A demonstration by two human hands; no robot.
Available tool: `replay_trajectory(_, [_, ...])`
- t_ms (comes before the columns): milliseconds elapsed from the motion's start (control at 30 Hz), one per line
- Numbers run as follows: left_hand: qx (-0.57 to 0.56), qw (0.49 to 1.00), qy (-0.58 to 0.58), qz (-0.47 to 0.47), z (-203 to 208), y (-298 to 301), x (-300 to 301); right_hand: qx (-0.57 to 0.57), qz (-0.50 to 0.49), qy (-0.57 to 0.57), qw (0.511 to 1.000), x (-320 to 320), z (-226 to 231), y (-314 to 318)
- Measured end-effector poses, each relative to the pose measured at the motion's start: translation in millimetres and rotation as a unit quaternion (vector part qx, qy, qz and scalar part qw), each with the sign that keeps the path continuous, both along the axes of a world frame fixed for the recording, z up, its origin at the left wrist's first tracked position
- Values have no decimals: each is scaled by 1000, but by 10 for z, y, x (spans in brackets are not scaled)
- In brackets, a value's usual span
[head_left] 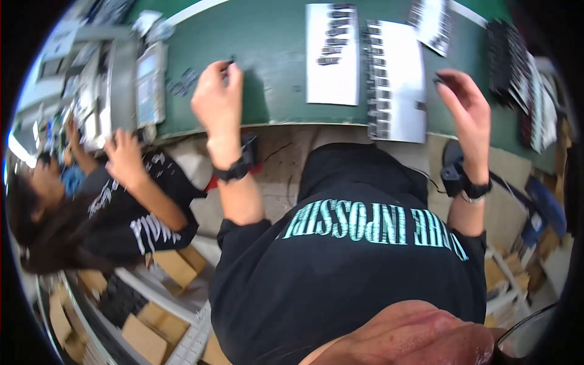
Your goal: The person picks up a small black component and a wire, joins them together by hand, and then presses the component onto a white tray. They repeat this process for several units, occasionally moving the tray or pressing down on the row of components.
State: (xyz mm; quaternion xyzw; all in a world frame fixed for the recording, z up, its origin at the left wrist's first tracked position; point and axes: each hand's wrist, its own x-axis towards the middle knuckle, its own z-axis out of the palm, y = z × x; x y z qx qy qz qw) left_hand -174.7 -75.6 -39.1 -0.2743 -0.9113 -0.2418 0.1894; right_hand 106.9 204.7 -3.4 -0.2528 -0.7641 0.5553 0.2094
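Observation:
My left hand (218, 100) is raised over the green tabletop (271, 55), thumb and forefinger pinched on a small black part (231, 59). Several loose dark parts (182, 82) lie just left of it. At the right, my right hand (467, 103) has thumb and forefinger together around a small dark piece (438, 79), too small to name. Between my hands lies a white sheet (407, 79) with a column of black parts down its left side. Beside it, another white sheet (331, 85) carries a slanting row of black parts.
A third sheet (433, 27) with black parts lies farther back. Stacked black strips (508, 64) sit at the right edge. A grey device with a screen (149, 85) stands at the left, near a co-worker's hand (126, 159). Cardboard boxes (155, 328) are low at the left.

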Motion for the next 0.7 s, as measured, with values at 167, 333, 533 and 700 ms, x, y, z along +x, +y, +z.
replay_trajectory(167, [239, 914, -277, -173, 220, 589, 570, -181, 15, 142, 973, -35, -101, 132])
replay_trajectory(333, [248, 856, -358, -278, 265, 1065, 1069, -188, 64, 113, 974, -118, -69, 39])
replay_trajectory(533, [271, 793, -407, -364, 150, 1237, 1231, -149, 57, 102, 982, -264, -127, -165])
replay_trajectory(700, [253, 780, -458, -344, 68, 1198, 1238, -104, 61, 85, 989, -321, -229, -153])
